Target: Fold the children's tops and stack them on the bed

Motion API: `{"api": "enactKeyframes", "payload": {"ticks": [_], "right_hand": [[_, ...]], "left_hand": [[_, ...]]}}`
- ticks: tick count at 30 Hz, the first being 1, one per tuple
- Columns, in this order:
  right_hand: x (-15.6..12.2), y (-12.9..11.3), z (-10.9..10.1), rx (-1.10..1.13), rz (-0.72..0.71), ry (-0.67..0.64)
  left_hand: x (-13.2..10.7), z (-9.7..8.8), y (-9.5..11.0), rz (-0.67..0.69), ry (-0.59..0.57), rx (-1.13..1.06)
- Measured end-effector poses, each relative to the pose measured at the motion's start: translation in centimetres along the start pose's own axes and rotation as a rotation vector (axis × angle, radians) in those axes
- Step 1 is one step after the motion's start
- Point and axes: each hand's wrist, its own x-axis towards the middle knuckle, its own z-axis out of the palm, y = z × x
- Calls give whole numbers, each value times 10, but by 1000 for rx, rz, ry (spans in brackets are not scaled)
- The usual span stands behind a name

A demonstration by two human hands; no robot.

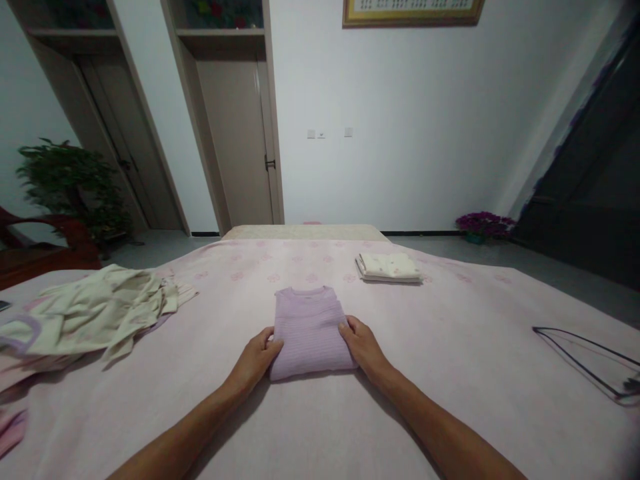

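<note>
A folded lilac knit top [311,333] lies flat in front of me, its neckline at the far edge. My left hand [256,357] grips its left side, thumb on top and fingers at or under the edge. On the right side, my right hand [365,343] pinches the fabric in the same way. Both hands are closed on the garment, low over the pink-and-white bedspread [310,427]. Beyond it, to the right, sits a folded cream cloth item [389,267] with small prints.
A loose heap of cream, pink and lilac clothes [110,307] spreads over the left side. Black hangers [580,357] lie at the right edge. Past the covered surface are a door [235,133], a leafy plant [75,187] and purple flowers [485,225].
</note>
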Motion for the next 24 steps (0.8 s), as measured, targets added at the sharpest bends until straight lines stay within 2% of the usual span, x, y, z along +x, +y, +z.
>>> {"api": "enactKeyframes", "payload": {"ticks": [3, 5, 6, 8, 10, 11, 13, 16, 18, 20, 24], "right_hand": [[1, 3, -3, -193, 47, 31], [-2, 2, -7, -336, 61, 54], [-4, -1, -9, -413, 32, 80], [-9, -9, -11, -558, -113, 138], [-14, -20, -9, -671, -306, 126], [-16, -26, -6, -708, -387, 76], [-16, -33, 0, -759, -477, -76], [-10, -29, 5, -801, -428, -300], [-6, -19, 4, -805, -369, -386], [-2, -10, -1, -796, -345, -414], [-4, 0, -21, -762, -329, -461]], "left_hand": [[3, -3, -3, -11, 34, 145], [2, -8, -2, 33, 101, 302], [1, -10, 0, 95, 142, 379], [-1, -12, 3, 292, 184, 512], [-1, -11, 6, 509, 113, 622], [0, -9, 6, 590, 40, 680], [3, -2, 4, 669, -113, 801], [9, 4, -3, 632, -243, 936], [12, 1, -6, 583, -285, 974], [12, -8, -6, 562, -336, 979], [6, -37, -3, 567, -450, 967]]}}
